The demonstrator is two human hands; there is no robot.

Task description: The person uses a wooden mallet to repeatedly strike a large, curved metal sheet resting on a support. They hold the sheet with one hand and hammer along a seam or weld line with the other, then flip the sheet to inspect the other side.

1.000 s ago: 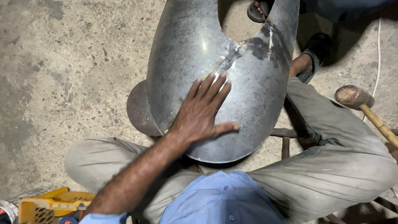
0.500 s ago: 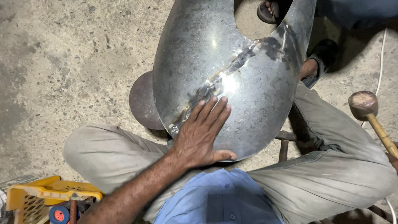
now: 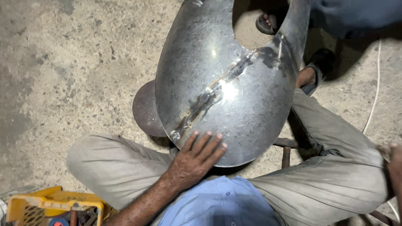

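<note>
A large curved, shiny metal plate [image 3: 247, 113] with a round cut-out and a dark burnt weld seam [image 3: 209, 98] across it stands over my lap. My left hand [image 3: 194, 161] lies on its near rim, fingers spread on top, thumb hidden under the edge. The plate rests over a dark round iron disc [image 3: 144, 111] on the floor. Only a sliver of my right hand [image 3: 395, 167] shows at the right border, beside my knee; what it holds is hidden.
A yellow plastic crate [image 3: 54, 205] with tools sits at the lower left. Another person's sandalled foot [image 3: 268, 23] stands behind the plate. A white cable [image 3: 372, 109] runs along the concrete floor on the right. A rusty bar [image 3: 287, 152] lies under the plate.
My left hand has slid from the middle of the plate down to its near rim. The weld seam now shows uncovered. The hammer seen at the right is out of view.
</note>
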